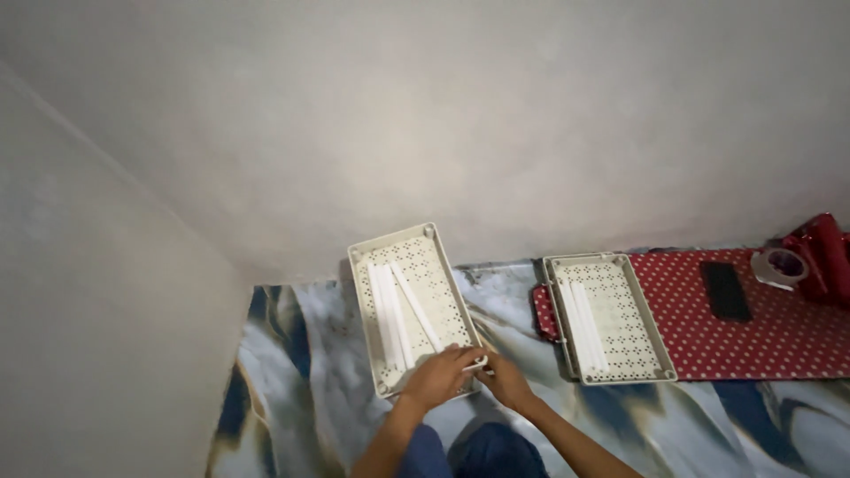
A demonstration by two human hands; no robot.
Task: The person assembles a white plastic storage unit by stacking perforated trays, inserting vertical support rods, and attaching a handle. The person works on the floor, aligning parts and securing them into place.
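Two perforated cream trays lie in the middle of the frame, the left tray (409, 305) and the right tray (609, 317). About four white strips (394, 319) lie in the left one, roughly three strips (584, 326) in the right. At the right edge sit one black slab (725, 290) and one tape roll (779, 267). Two hands, left hand (440, 376) and right hand (507, 379), meet at lower centre.

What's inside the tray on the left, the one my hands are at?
The left tray holds several white strips, one lying slanted. Your left hand covers its near corner, hiding anything there.
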